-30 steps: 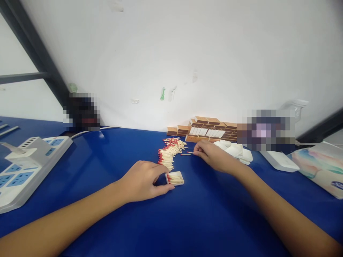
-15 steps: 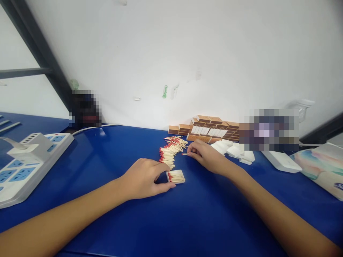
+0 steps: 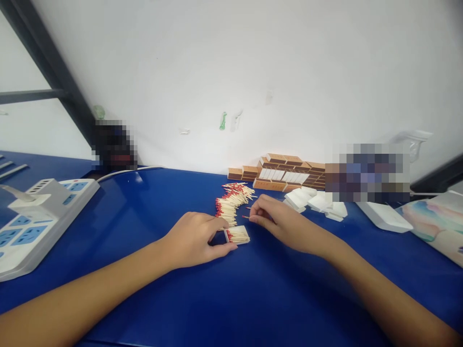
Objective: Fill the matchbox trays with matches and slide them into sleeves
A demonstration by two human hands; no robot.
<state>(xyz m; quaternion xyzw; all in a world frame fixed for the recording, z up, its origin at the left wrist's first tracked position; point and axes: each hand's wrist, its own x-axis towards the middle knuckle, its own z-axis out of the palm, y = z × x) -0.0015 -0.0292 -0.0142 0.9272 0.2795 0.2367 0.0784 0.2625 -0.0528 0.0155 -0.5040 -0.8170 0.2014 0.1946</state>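
My left hand (image 3: 202, 239) holds a small white matchbox tray (image 3: 247, 240) between thumb and fingers on the blue table. Red-headed matches (image 3: 237, 235) lie side by side inside the tray. Just right of it, my right hand (image 3: 273, 217) pinches a single match (image 3: 245, 217), its red head pointing left. A second match (image 3: 248, 208) shows beside the right fingertips; whether they touch it I cannot tell. Beyond the tray, a curved heap of loose matches (image 3: 227, 206) spreads toward the wall, most heads facing left.
Brown matchboxes (image 3: 278, 185) are stacked along the wall. White empty trays (image 3: 301, 197) lie piled right of my right hand, near a white box (image 3: 385, 217) and a colourful packet (image 3: 434, 217). A power strip (image 3: 32, 231) with a plugged-in adapter sits on the left.
My right hand has come slightly toward me and the tray with the pinched match. The left hand keeps its grip on the tray.
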